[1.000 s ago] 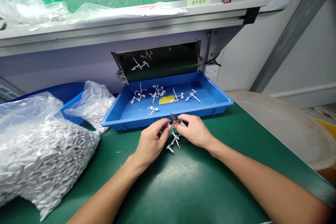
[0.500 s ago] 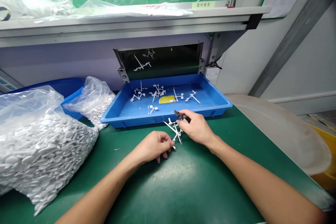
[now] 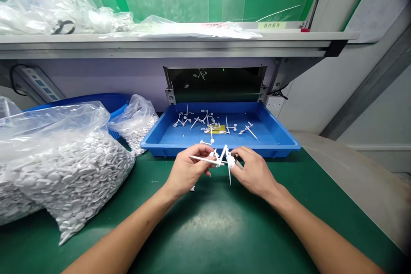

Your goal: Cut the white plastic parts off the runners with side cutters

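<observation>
Both my hands meet over the green mat (image 3: 218,222), just in front of a blue tray (image 3: 276,145). My left hand (image 3: 188,169) pinches a white plastic sprue (image 3: 218,160) with thin branching runners. My right hand (image 3: 253,173) is closed round a small dark-tipped cutter (image 3: 236,162), its tip at the sprue. Several more white sprues (image 3: 205,122) and a yellow piece (image 3: 216,129) lie in the tray.
A big clear bag of small white oval parts (image 3: 64,167) lies at the left, a smaller bag (image 3: 136,122) leans on a blue basket (image 3: 96,102). A dark machine chute (image 3: 218,83) opens above the tray. Plastic bags lie on the shelf (image 3: 160,45).
My left hand rose from the mat and took hold of the sprue again. The view shifted, so everything sits further right and lower.
</observation>
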Demonstrator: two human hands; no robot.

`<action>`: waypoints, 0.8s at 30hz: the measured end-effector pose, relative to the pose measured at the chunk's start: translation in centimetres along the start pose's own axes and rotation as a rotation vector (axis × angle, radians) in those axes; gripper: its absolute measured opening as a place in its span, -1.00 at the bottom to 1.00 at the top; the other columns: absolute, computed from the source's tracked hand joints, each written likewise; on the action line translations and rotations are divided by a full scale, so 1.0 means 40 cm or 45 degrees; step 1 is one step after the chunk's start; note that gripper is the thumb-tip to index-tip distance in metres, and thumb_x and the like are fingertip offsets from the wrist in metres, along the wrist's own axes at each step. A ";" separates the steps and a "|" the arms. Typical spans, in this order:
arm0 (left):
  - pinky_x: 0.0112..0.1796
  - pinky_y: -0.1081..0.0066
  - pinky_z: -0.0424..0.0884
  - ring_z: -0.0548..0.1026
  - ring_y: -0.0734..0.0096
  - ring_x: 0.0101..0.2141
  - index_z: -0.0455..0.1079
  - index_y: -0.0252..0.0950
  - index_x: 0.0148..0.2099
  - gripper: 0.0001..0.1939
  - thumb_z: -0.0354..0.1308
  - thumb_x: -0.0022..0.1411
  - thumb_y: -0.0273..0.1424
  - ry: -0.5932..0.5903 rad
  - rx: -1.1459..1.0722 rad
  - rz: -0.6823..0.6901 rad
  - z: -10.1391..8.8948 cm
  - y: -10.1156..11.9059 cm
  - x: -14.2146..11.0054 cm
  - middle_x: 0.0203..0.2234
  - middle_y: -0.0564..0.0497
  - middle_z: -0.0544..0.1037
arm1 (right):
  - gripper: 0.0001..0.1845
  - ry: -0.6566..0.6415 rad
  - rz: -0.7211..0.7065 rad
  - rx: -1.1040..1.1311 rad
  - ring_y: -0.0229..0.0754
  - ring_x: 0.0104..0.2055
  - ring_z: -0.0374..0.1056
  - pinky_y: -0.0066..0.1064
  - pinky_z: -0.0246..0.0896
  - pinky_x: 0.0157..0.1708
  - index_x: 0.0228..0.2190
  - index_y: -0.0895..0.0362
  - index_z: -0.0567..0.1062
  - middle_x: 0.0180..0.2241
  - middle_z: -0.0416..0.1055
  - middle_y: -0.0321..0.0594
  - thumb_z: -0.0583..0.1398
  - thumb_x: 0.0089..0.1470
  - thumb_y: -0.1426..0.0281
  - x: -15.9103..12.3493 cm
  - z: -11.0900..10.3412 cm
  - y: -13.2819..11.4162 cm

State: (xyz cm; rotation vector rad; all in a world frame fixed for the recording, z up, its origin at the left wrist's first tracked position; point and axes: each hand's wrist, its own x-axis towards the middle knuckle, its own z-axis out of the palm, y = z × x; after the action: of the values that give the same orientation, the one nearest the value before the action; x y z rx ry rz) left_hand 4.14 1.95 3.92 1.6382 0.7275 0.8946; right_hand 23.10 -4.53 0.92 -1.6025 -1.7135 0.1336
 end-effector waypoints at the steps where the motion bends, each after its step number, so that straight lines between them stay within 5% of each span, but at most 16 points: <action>1: -0.50 0.51 0.47 0.47 0.46 -0.47 0.44 -0.35 -0.19 -0.79 0.25 0.16 -0.34 -0.016 0.016 0.023 0.000 -0.003 -0.003 -0.43 0.02 0.51 | -0.86 -0.032 -0.021 -0.035 -0.14 -0.26 0.28 -0.36 0.13 -0.24 -0.33 0.09 0.44 -0.33 0.40 -0.27 0.16 -0.02 0.47 -0.002 0.006 0.001; 12: -0.37 0.50 0.45 0.49 0.44 -0.40 0.48 -0.31 -0.19 -0.84 0.23 0.19 -0.34 -0.085 0.140 0.063 0.003 -0.022 -0.011 -0.38 0.02 0.55 | -0.87 -0.109 -0.099 -0.095 -0.12 -0.27 0.25 -0.34 0.12 -0.26 -0.31 0.09 0.42 -0.32 0.38 -0.23 0.16 0.02 0.45 -0.012 0.007 -0.007; 24: -0.37 0.46 0.44 0.49 0.41 -0.42 0.47 -0.33 -0.21 -0.76 0.26 0.14 -0.27 -0.081 0.121 -0.065 0.007 -0.057 -0.001 -0.37 -0.02 0.55 | -0.88 -0.323 -0.020 -0.153 -0.25 -0.46 0.23 -0.46 -0.04 -0.44 -0.52 0.11 0.34 -0.50 0.35 -0.30 0.12 0.03 0.39 -0.003 0.013 0.021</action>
State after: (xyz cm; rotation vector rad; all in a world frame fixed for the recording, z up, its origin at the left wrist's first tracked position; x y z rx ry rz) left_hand 4.34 2.31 1.65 1.7163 0.7744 0.7778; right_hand 23.44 -4.25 0.04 -1.7186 -1.9588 0.2386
